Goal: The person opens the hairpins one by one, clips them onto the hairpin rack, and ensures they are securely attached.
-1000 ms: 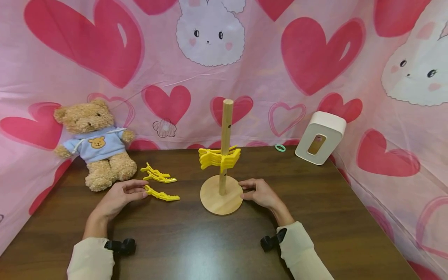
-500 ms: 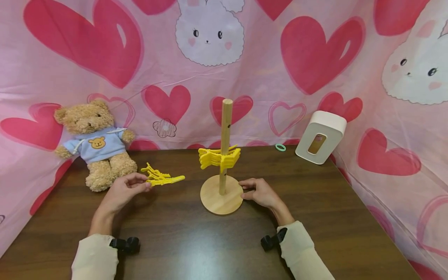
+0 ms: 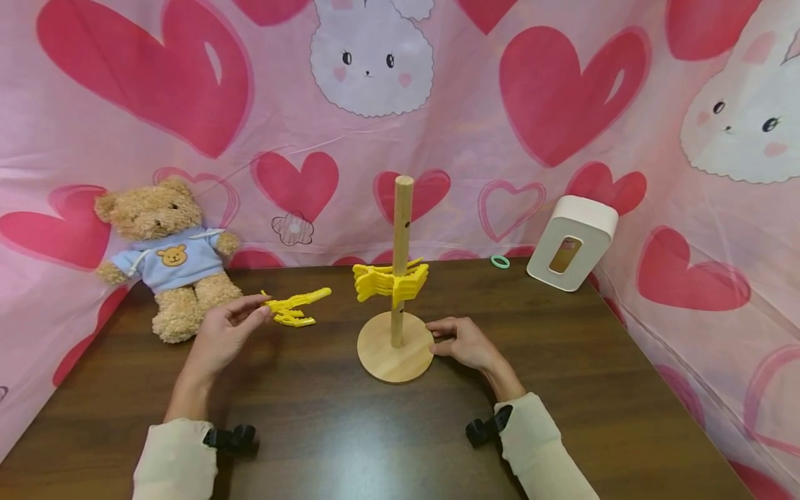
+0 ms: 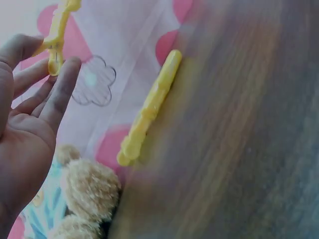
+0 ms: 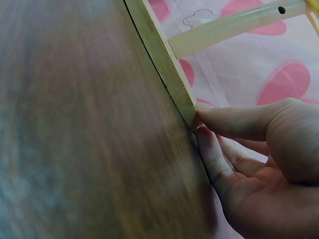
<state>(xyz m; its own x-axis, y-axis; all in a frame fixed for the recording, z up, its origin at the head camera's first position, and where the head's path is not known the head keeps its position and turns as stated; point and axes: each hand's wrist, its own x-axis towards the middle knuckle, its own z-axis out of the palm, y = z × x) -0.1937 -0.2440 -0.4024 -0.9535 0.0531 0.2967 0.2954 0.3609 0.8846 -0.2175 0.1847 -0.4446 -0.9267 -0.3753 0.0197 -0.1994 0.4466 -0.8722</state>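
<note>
My left hand pinches a yellow alligator hair clip between thumb and fingers, raised over the table. Below it another yellow clip lies on the wood; in the head view the held one partly covers it. A wooden stand has an upright post and a round base. Several yellow clips are clustered around the post, below its middle. At the base's right edge is my right hand, gripping the rim with thumb and fingertips, as the right wrist view shows.
A teddy bear in a blue hoodie sits at the back left. Toward the back right are a small green ring and a white box with an oval slot. Pink heart-patterned cloth hangs behind the brown table.
My left hand has picked up the nearer clip from the table and raised it up and away, over the other one. My right hand has stayed at the base.
</note>
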